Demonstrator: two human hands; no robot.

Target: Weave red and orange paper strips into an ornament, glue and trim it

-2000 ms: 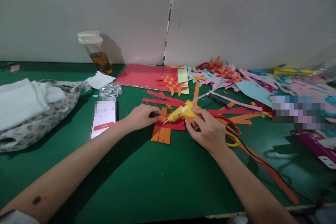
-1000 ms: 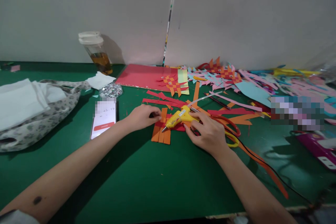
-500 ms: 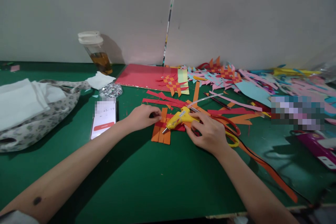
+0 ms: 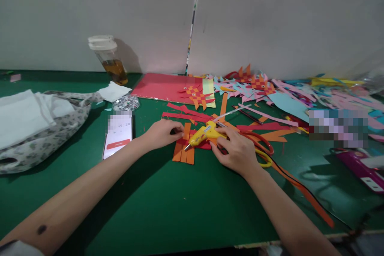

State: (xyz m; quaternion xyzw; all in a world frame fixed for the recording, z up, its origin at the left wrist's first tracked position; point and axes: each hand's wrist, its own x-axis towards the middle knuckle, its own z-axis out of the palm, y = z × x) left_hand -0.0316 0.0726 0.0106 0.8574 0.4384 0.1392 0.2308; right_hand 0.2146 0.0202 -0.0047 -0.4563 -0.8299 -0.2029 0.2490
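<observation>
My right hand (image 4: 237,150) is wrapped around the handle of a yellow hot glue gun (image 4: 200,136), with a clear glue stick (image 4: 233,111) jutting from its back. The metal nozzle points down and left, over a small piece of orange paper strips (image 4: 183,155) crossed with red paper strips (image 4: 205,145). On the left, my left hand (image 4: 163,134) has its thumb and fingertips pinched at the upper left edge of the orange piece. Part of the weave is hidden behind the gun and fingers.
Loose red strips (image 4: 186,116) and scissors (image 4: 264,158) lie close by. A phone (image 4: 118,136), a bag of googly eyes (image 4: 126,103), a tilted tea bottle (image 4: 112,64) and a cloth bag (image 4: 60,128) are left. Woven fish (image 4: 196,96) lie behind; a magenta power strip (image 4: 360,168) is right.
Both hands and the glue gun hold almost the same place. The nozzle has shifted very slightly up and left over the orange strips.
</observation>
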